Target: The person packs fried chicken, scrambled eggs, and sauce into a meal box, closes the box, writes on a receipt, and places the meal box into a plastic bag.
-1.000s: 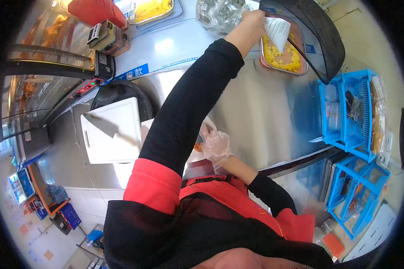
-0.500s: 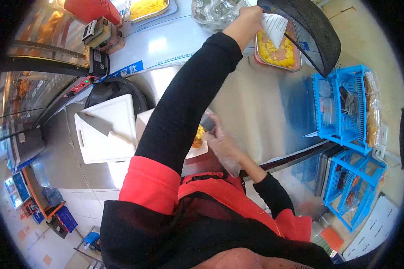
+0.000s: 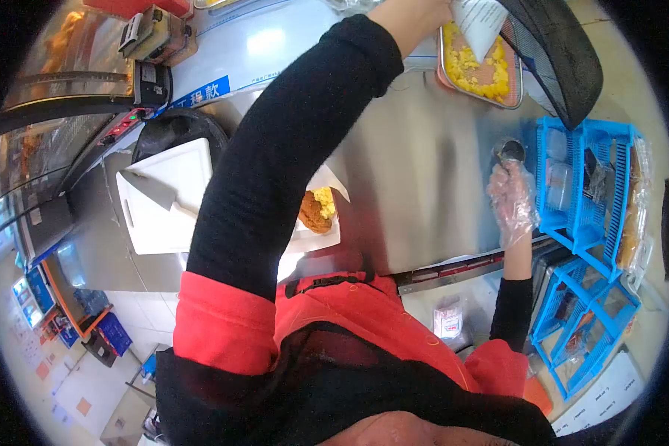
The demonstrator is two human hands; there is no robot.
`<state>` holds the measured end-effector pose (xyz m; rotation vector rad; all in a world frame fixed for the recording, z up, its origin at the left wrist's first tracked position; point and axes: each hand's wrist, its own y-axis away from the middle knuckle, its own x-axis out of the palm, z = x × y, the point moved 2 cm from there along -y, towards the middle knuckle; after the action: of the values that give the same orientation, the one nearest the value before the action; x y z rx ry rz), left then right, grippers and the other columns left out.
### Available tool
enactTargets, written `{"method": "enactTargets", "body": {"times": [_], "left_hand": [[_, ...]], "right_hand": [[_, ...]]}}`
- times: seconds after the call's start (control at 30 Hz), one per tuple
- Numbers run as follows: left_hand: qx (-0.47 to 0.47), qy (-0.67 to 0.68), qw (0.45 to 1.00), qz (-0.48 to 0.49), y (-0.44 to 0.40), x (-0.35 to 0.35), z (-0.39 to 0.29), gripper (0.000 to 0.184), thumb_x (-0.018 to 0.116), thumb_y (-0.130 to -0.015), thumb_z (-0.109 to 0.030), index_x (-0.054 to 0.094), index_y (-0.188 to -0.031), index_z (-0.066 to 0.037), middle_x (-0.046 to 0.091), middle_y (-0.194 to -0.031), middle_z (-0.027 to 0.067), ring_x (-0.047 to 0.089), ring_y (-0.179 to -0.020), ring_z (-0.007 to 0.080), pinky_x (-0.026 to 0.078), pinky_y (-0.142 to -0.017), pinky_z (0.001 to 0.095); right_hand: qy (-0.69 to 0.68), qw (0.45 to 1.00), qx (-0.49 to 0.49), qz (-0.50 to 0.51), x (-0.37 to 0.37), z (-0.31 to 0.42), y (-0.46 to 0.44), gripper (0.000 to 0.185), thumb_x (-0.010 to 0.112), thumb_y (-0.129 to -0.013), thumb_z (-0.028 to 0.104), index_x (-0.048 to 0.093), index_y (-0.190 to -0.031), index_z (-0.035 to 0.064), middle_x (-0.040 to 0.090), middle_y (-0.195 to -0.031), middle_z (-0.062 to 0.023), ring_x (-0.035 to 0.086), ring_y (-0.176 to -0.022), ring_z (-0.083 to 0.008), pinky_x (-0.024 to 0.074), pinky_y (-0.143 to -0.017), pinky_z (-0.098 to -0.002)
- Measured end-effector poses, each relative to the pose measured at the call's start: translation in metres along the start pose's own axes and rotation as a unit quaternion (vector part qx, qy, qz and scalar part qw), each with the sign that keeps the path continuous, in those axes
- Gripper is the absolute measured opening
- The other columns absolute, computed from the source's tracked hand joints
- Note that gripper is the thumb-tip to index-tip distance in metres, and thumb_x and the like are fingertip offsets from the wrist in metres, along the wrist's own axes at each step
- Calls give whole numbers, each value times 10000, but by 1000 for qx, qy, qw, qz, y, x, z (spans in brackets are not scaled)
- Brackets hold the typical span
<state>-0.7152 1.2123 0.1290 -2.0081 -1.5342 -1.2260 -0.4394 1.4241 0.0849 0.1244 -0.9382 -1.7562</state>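
Note:
My left hand (image 3: 424,9), at the top edge, is closed on the rim of a black mesh cover (image 3: 565,59), held tilted beside a tray of yellow food (image 3: 477,70). A printed white paper (image 3: 481,26) hangs by its fingers. My right hand (image 3: 511,197), in a clear plastic glove, is closed around a small round metal scoop (image 3: 511,151) over the steel counter, left of the blue rack. Under my left forearm a white paper box (image 3: 329,236) is partly hidden, with a browned piece (image 3: 314,215) and yellow bits (image 3: 323,201) in it.
On the left, a knife (image 3: 147,189) lies on a white cutting board (image 3: 167,234), which overlaps a round black pan (image 3: 189,128). Blue racks (image 3: 583,193) stand at the right. A glass display case (image 3: 59,134) and a lidded container (image 3: 160,37) are at the upper left.
My right hand has moved from beside the paper box far to the right with the scoop. My left hand still holds the cover. The view has shifted, and more of the box's food shows.

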Motion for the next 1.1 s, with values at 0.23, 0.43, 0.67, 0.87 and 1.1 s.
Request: {"method": "enactTargets", "body": {"times": [0.23, 0.43, 0.67, 0.87, 1.1], "left_hand": [[430, -706, 560, 56, 24, -9, -18, 144, 562, -602, 67, 592, -731, 10, 587, -724, 234, 585, -777, 400, 461, -626, 432], [400, -681, 610, 67, 31, -15, -15, 102, 586, -635, 33, 588, -734, 10, 586, -714, 232, 590, -759, 393, 466, -643, 410], [-37, -19, 999, -18, -14, -6, -15, 73, 514, -796, -21, 566, -842, 4, 615, -837, 151, 617, -760, 287, 503, -668, 401], [-10, -56, 998, -37, -2, 24, -47, 123, 478, -876, -45, 499, -967, 35, 601, -869, 139, 620, -754, 274, 546, -678, 393], [6, -84, 993, -85, 8, 40, -50, 176, 474, -887, -54, 455, -1014, 65, 593, -881, 152, 628, -762, 261, 553, -657, 374]], "right_hand": [[90, 995, 15, -40, 11, -1, 7, 129, 500, -899, 181, 436, -818, 104, 385, -593, 44, 336, -446, -48, 281, -395, -191], [84, 992, 49, -78, -22, -6, -4, 185, 507, -892, 203, 419, -743, 140, 380, -592, 54, 329, -440, -44, 263, -389, -186], [166, 975, -125, -78, -37, 20, -53, 127, 525, -884, 248, 494, -873, 126, 424, -624, 55, 363, -479, -27, 286, -424, -188], [564, 775, -276, -73, 29, 70, -131, 485, 557, -773, 283, 447, -1165, 18, 611, -914, -214, 617, -826, -320, 458, -723, -421], [741, 603, -294, 25, 83, 84, -184, 480, 536, -793, 330, 445, -1186, 70, 603, -924, -257, 593, -871, -384, 456, -753, -458]]}}
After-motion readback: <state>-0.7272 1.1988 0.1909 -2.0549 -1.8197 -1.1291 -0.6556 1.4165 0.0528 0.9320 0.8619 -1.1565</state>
